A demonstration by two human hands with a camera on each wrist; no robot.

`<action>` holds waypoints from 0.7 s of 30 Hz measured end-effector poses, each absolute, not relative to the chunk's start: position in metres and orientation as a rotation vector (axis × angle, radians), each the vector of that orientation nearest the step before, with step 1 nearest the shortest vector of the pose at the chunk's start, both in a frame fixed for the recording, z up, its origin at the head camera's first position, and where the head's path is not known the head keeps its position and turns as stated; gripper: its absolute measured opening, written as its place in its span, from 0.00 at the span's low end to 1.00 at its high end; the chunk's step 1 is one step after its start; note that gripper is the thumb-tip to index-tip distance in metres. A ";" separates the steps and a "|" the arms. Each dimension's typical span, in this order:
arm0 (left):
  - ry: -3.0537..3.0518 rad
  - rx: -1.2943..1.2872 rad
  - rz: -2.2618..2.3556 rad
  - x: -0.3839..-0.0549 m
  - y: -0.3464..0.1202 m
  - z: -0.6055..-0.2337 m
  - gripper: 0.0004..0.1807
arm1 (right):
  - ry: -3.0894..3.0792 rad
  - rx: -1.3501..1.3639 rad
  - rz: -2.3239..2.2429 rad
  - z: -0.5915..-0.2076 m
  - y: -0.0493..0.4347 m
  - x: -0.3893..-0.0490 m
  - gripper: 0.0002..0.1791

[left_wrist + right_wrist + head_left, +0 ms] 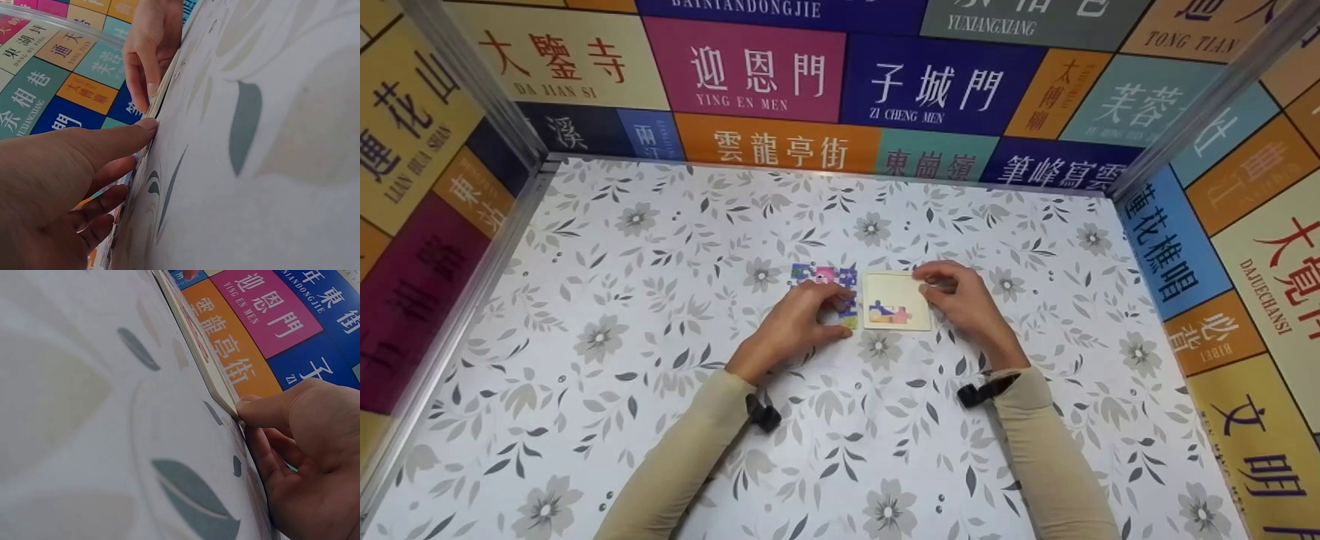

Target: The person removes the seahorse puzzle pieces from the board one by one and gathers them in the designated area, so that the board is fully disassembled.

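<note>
A small cream puzzle tray lies flat on the table, with a few joined jigsaw pieces along its lower edge. Just left of it, several purple, pink and green jigsaw pieces are laid close together, partly hidden under my left hand. In the left wrist view my left thumb is at the tray's edge, its other fingers loosely bent over the pieces. My right hand holds the tray's upper right corner between thumb and fingers; the right wrist view shows that thumb against the corner.
A white tablecloth with grey flowers and leaves covers the table. Upright panels with coloured blocks of writing close off the back and both sides, with metal strips at the corners.
</note>
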State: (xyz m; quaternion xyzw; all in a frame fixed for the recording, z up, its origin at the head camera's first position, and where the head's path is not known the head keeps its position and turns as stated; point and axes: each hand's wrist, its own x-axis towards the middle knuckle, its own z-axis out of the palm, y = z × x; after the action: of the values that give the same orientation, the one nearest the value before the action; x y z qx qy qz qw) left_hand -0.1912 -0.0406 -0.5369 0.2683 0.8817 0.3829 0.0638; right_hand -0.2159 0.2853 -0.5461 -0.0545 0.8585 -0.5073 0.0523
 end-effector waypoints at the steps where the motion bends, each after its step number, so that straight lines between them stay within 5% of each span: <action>1: 2.661 0.808 1.157 -0.191 -0.040 -0.537 0.31 | 2.610 -0.167 -1.543 -0.546 0.285 -0.216 0.13; 21: 2.668 0.826 1.190 -0.191 -0.039 -0.539 0.27 | 2.573 -0.087 -1.532 -0.527 0.274 -0.209 0.16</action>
State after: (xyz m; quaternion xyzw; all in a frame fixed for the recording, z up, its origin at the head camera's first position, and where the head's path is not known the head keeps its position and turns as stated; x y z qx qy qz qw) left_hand -0.1915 -0.0387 -0.5386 0.2716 0.8777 0.3913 0.0529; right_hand -0.2086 0.2739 -0.5275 -0.0291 0.8565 -0.5102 0.0728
